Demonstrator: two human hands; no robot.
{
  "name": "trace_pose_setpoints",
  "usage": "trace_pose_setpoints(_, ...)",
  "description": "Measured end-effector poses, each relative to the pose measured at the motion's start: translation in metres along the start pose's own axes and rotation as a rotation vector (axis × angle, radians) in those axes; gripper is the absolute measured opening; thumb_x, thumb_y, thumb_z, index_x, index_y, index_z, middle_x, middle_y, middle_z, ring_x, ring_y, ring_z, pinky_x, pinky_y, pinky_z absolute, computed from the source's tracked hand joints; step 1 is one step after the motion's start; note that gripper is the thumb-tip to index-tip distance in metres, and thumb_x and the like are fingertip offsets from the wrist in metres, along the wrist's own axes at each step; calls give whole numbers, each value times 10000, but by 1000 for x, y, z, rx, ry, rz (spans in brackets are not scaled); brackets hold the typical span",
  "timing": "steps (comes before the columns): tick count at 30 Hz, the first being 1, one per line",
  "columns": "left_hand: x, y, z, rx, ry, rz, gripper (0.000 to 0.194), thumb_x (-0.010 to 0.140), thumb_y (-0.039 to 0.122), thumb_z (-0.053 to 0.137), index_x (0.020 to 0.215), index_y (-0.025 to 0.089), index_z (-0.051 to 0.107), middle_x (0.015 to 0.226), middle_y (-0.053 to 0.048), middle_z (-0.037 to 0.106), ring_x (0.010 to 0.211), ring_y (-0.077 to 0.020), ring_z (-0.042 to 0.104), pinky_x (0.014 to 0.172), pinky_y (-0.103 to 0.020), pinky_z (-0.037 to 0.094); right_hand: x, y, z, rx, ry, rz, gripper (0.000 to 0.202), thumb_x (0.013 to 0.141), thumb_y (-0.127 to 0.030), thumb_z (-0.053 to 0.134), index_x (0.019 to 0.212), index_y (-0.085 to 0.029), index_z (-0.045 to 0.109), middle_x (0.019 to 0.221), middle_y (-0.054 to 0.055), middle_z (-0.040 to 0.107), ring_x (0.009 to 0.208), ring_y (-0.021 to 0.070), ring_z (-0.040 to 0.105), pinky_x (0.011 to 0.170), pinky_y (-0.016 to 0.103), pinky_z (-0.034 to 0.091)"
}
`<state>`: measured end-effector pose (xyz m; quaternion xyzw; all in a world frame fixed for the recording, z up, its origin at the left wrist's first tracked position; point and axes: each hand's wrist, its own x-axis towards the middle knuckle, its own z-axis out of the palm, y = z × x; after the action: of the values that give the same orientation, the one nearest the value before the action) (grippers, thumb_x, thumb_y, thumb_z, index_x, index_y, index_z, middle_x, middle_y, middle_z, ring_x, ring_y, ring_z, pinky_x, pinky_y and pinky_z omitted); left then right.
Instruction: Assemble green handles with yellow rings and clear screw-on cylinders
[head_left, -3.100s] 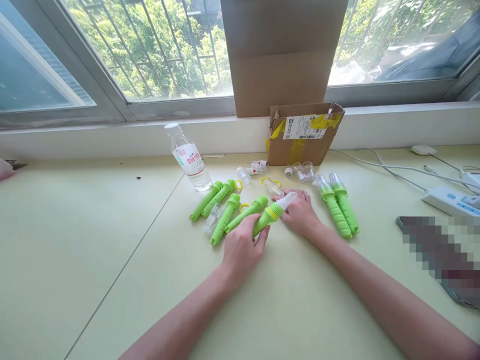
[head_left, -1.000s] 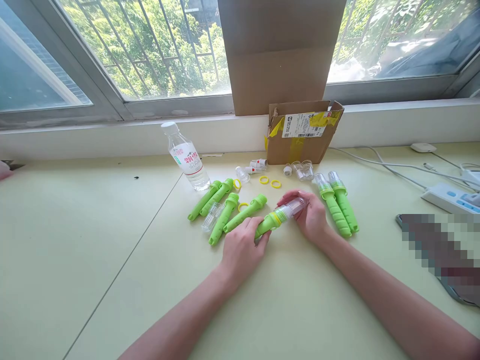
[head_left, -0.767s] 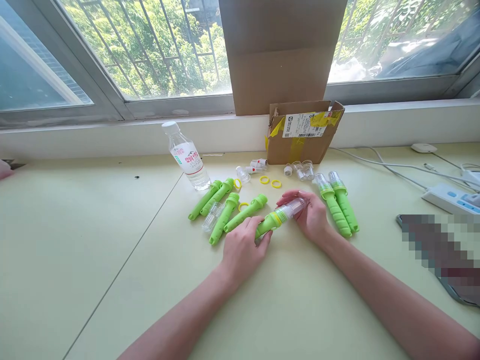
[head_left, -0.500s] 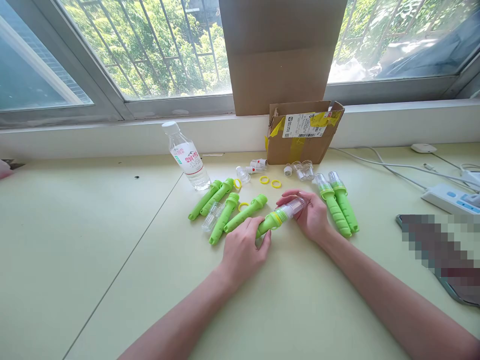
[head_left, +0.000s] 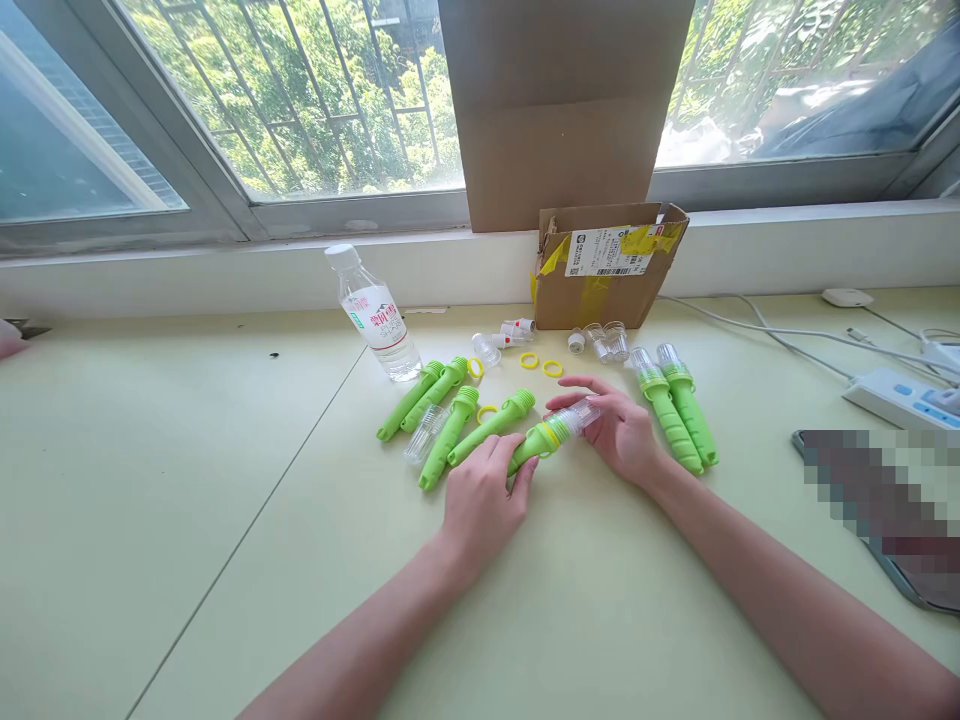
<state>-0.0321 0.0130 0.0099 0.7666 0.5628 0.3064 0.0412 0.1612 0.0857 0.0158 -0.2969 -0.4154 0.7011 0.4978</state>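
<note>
My left hand is wrapped round the green handle of a flashlight that has a yellow ring at its neck. Its clear ribbed cap points up and right, held in the fingers of my right hand, with the index finger raised off it. Left of the held one lie several green handles with bare threaded ends. A loose clear cap rests among them. To the right, two capped green flashlights lie side by side.
Yellow rings, small white-and-clear parts and clear cups are scattered behind my hands. A water bottle and a cardboard box stand further back. A power strip with cables and a blurred phone lie right.
Both hands and the flashlight have shifted slightly left and down. My right hand's fingers have spread a little more around the clear cap. The other things stay put.
</note>
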Motion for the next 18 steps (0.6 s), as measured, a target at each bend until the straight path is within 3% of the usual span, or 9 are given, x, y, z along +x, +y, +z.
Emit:
trace_pose_setpoints(7,1,-2,0,13,22,-10,164,912,273,572,1058,211,615,849,-9,668,632,-153,607,560,-272,427,1,0,-4,-143,-6,26,327,844,-392,644,1123,-222,649,1011,92,730,877,227,672,757,375,557)
trace_pose_setpoints(11,0,-2,0,18,51,3,153,890,246,608,1041,228,621,849,-12,665,683,-173,631,570,-277,439,1,1,0,-305,85,28,404,811,-478,675,1116,-214,663,910,72,730,778,206,671,651,334,578)
trace_pose_setpoints(15,0,-2,1,14,64,15,132,871,221,631,1002,234,616,853,-11,658,731,-185,643,604,-280,462,-1,0,3,-402,123,-11,406,832,-503,609,1106,-210,670,704,18,694,447,127,549,398,245,440)
trace_pose_setpoints(18,0,-2,1,25,71,5,148,854,195,649,992,228,608,869,-7,657,751,-183,641,616,-277,468,-1,-3,1,-248,21,30,393,846,-416,521,1158,-210,643,845,49,738,397,98,496,376,239,385)
